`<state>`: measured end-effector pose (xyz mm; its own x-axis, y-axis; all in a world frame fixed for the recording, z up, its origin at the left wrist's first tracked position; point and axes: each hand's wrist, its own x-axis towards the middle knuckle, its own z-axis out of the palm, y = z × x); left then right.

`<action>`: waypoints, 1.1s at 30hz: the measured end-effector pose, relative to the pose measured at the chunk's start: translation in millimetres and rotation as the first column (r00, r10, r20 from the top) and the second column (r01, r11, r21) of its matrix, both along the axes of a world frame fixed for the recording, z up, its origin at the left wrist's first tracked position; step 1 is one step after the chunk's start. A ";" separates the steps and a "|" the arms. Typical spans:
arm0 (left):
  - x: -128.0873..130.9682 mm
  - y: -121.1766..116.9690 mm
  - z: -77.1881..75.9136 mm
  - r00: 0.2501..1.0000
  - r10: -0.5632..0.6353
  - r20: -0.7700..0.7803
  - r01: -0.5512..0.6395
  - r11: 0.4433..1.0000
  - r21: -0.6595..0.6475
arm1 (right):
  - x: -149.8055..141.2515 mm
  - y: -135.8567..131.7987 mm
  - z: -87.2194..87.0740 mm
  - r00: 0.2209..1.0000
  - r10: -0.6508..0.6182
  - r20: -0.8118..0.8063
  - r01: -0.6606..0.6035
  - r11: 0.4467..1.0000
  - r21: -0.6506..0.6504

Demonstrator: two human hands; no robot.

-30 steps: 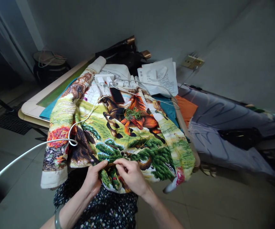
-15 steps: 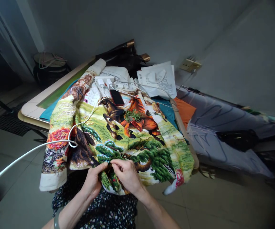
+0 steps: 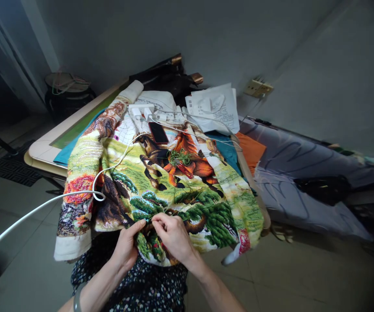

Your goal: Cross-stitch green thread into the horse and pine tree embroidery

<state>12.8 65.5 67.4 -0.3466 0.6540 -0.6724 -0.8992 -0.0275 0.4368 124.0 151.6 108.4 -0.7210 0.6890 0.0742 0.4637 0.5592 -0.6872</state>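
Step in hand: close fingertip work, looks like needlework, on the near part of the embroidered fabric, which is spread over the tabletop and reaches over your lap. Your left hand grips the fabric, thumb on top. Your right hand is closed in a pinch just beside the left thumb; can't tell if it has needle, thread or cloth, too small. Next move probably calls for a steady left grip and a fine right pinch, minding the green thread tangle. Picture top points away from you; dark horse faces left. Overall long axis unclear, sides rolled; left roll and right roll run near to far, converging far off.
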 end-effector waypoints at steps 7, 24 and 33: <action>0.7 1.4 -1.0 1.000 0.014 -0.004 -0.014 1.000 -0.019 | -0.7 0.3 0.4 1.000 0.013 -0.012 -0.014 1.000 -0.019; 1.1 7.2 0.5 0.999 0.042 0.003 -0.042 0.997 -0.060 | -2.1 -12.9 -18.4 0.959 -0.123 -0.257 0.108 0.992 -0.073; 2.7 5.7 0.2 0.999 0.050 0.001 -0.050 0.998 -0.040 | -5.3 -18.8 -20.7 0.956 -0.163 -0.245 0.142 0.985 -0.100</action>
